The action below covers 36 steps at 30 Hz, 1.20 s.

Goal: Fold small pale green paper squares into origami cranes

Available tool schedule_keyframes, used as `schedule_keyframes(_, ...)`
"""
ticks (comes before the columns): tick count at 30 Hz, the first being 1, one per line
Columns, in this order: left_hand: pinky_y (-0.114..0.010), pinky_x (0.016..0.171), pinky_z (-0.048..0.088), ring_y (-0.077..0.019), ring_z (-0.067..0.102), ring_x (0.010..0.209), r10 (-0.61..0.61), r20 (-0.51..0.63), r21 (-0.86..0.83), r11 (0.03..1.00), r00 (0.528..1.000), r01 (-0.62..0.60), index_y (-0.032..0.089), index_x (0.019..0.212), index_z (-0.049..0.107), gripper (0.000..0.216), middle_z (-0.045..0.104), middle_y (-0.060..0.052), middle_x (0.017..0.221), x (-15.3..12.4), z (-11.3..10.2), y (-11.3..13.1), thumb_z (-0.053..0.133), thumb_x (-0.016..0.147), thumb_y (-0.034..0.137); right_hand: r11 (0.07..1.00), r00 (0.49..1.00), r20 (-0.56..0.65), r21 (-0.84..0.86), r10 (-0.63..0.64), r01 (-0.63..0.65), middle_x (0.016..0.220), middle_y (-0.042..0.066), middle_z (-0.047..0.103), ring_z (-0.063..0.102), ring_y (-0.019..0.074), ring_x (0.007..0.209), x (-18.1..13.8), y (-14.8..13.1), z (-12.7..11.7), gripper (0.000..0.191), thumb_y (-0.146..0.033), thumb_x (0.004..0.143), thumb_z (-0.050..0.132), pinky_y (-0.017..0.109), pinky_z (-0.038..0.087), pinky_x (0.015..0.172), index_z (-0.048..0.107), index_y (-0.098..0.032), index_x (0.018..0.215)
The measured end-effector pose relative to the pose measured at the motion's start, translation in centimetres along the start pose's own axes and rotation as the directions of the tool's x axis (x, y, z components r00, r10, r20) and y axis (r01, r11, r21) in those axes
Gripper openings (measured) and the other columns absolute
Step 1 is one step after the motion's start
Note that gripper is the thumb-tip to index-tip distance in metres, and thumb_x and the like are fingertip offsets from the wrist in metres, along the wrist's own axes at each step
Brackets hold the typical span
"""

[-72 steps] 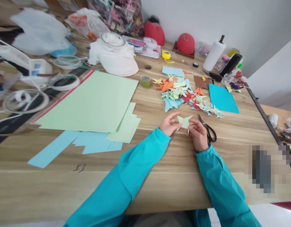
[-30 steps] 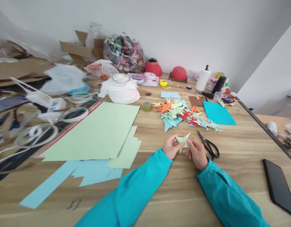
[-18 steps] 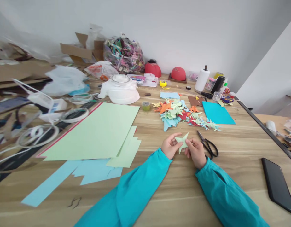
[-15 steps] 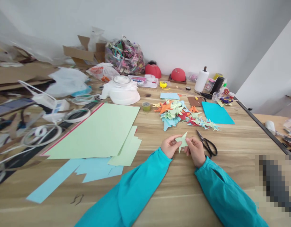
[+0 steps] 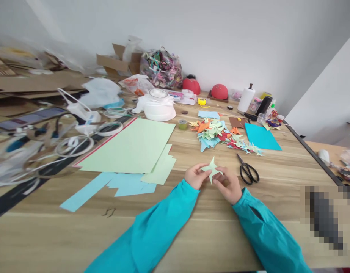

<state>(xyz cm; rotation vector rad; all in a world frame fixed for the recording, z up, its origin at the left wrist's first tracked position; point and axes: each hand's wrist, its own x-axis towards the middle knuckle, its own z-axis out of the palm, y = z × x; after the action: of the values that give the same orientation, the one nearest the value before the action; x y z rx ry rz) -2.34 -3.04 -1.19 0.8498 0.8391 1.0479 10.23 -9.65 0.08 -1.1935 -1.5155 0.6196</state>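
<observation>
Between my two hands is a pale green four-pointed paper star (image 5: 211, 170), one point directed away from me. My left hand (image 5: 196, 176) pinches its left side between thumb and fingers. At the star's right point, my right hand (image 5: 228, 185) has its index finger against or just behind the paper, with the thumb apart below. Black-handled scissors (image 5: 248, 172) lie on the table right of my right hand. Beyond my hands spreads a heap of folded paper stars (image 5: 214, 131) in green, blue, orange and red.
Large green sheets (image 5: 129, 146) and blue paper strips (image 5: 86, 192) lie to the left. A teal sheet (image 5: 262, 136) rests beyond the scissors. White cables (image 5: 74, 146) tangle at far left. Tape (image 5: 182, 124), a white bag (image 5: 159, 108) and red pincushions (image 5: 219, 91) stand farther back.
The view has shifted, so the table's things sit differently in it. The star is turned more face-up, and my right thumb has come away from it, opening the hand's pinch.
</observation>
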Motion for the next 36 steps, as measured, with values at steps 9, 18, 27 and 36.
schedule_keyframes(9, -0.025, 0.049, 0.05, -0.0123, 0.057, 0.044, -0.029, 0.112, 0.092, 0.996, 0.993, 0.019, 0.011, 0.075, 0.062, 0.036, 0.06, 0.002, 0.046, -0.3, 0.2, 0.7, 0.078, 0.044, 0.024, 0.997, 0.998, -0.039, 0.062, 0.051, -0.048, 0.084, 0.006, 0.06, 0.056, 0.0184, 0.073, 0.4, 0.6, 0.0, 0.016, -0.019, 0.068, 0.064, 0.03, 0.046, 0.06, 0.066, -0.024, 0.083)
schedule_keyframes(18, -0.029, 0.059, 0.051, -0.0186, 0.063, 0.067, -0.06, 0.251, 0.054, 0.997, 0.966, 0.048, 0.012, 0.086, 0.062, 0.033, 0.067, -0.005, 0.072, -0.7, 0.0, 1.6, 0.067, 0.054, 0.011, 0.959, 0.987, 0.002, 0.236, 0.161, -0.157, 0.084, 0.005, 0.06, 0.057, 0.0184, 0.076, 0.7, 0.7, -0.8, 0.022, -0.017, 0.062, 0.07, 0.031, 0.046, 0.065, 0.066, -0.023, 0.082)
schedule_keyframes(27, -0.03, 0.076, 0.05, -0.0209, 0.061, 0.085, 0.214, 0.439, 0.248, 0.905, 0.873, -0.346, 0.014, 0.079, 0.07, 0.022, 0.065, -0.01, 0.09, -0.6, -0.7, 1.6, 0.066, 0.057, 0.012, 0.91, 0.973, 0.06, 0.345, 0.224, -0.231, 0.075, 0.001, 0.06, 0.056, 0.0151, 0.069, 0.8, 0.0, -0.7, 0.015, -0.018, 0.061, 0.071, 0.028, 0.044, 0.063, 0.067, -0.022, 0.074)
schedule_keyframes(36, -0.027, 0.069, 0.053, -0.0185, 0.063, 0.08, 0.342, 0.373, 0.392, 0.784, 0.863, -0.48, 0.015, 0.076, 0.07, 0.016, 0.065, -0.011, 0.089, -0.4, -1.0, 1.7, 0.066, 0.061, 0.017, 0.895, 0.967, -0.044, 0.39, 0.252, -0.216, 0.089, 0.002, 0.054, 0.054, 0.0159, 0.082, 0.4, 0.5, -0.1, 0.029, -0.015, 0.064, 0.069, 0.026, 0.046, 0.064, 0.057, -0.024, 0.089)
